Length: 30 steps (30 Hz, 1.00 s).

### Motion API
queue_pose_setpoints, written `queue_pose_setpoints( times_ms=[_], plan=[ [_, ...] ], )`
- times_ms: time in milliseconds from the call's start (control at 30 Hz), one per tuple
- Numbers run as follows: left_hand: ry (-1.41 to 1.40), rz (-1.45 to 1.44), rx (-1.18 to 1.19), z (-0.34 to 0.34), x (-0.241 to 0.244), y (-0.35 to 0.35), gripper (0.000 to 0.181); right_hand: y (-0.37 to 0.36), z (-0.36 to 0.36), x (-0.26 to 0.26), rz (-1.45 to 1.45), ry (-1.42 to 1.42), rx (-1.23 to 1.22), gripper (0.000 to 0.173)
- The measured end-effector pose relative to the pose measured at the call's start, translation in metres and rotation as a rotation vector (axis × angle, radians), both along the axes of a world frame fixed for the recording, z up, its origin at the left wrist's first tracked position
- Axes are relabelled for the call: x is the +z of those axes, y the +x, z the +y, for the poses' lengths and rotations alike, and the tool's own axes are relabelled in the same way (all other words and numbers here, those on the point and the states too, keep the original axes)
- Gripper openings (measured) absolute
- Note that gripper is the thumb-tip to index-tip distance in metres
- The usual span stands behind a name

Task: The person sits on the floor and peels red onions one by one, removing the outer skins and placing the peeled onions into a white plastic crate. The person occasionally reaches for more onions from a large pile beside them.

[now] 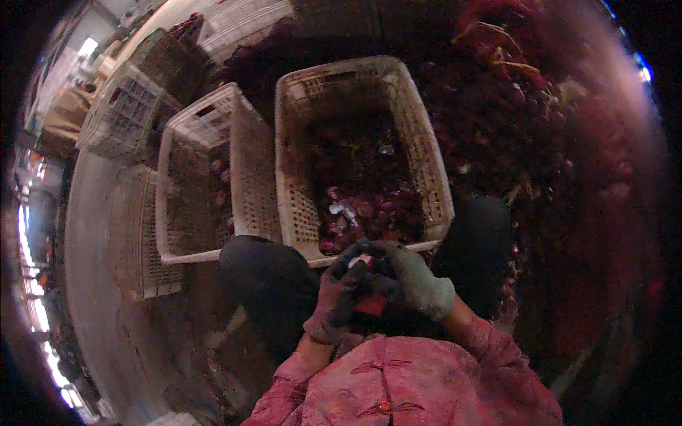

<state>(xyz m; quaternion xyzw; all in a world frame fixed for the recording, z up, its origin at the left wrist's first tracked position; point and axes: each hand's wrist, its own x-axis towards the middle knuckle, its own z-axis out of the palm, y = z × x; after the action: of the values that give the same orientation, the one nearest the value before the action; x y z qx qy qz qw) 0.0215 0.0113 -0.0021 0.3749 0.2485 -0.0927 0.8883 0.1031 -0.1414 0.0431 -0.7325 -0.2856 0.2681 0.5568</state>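
Both hands wear work gloves and meet above my lap, at the near rim of a large plastic crate (285,213). My left hand (341,290) is closed around a small reddish-purple and white bulb, perhaps an onion (362,261). My right hand (415,279), in a paler glove with dark fingers, curls in against the same spot; whether its fingers grip the bulb or a tool is hidden. Inside the crate lie many dark red-purple bulbs (373,213), with some white bits among them.
A second plastic crate (160,213) with a few bulbs stands to the left, with more crates (122,106) beyond it. A large heap of dark red bulbs and skins (490,117) spreads at the right. My knees (261,266) flank the large crate's near end.
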Motion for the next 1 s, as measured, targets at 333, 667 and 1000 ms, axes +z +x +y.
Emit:
queue_pose_setpoints(
  times_ms=[333, 667, 1000],
  plan=[
    [0.169, -0.078, -0.083, 0.007, 0.006, -0.007, 0.051, -0.005, -0.002, 0.009, 0.300, 0.036, -0.049, 0.033],
    [-0.324, -0.331, -0.009, 0.025, 0.017, -0.008, 0.068, 0.009, -0.007, -0.024, 0.483, 0.308, -0.236, 0.037],
    [-0.407, -0.446, 0.217, 0.115, 0.000, 0.006, 0.061, 0.068, -0.010, 0.000, 0.255, 0.581, -0.469, 0.043]
  ],
)
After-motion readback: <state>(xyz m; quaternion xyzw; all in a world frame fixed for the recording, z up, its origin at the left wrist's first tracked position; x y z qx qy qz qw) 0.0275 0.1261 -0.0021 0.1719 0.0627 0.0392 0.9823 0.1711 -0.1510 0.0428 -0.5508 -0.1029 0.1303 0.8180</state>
